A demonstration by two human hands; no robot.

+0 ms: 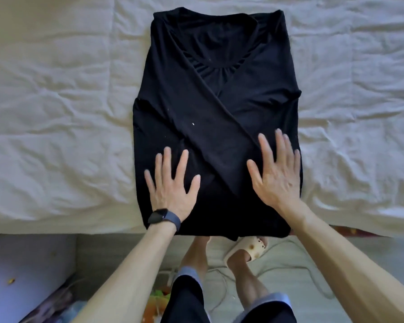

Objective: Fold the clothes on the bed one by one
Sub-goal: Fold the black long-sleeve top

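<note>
Pressing our left hand (170,183) and right hand (274,173) flat, fingers spread and gripping nothing, on the shirt (219,117) beneath them on the bed (56,113), we should smooth outward, then pinch the hem (208,230) behind our wrists and carry it toward the collar (219,66) ahead.

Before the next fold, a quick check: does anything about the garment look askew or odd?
The hem of the black top hangs past the bed edge, below the left hand and right hand; white lint specks dot the fabric.
</note>
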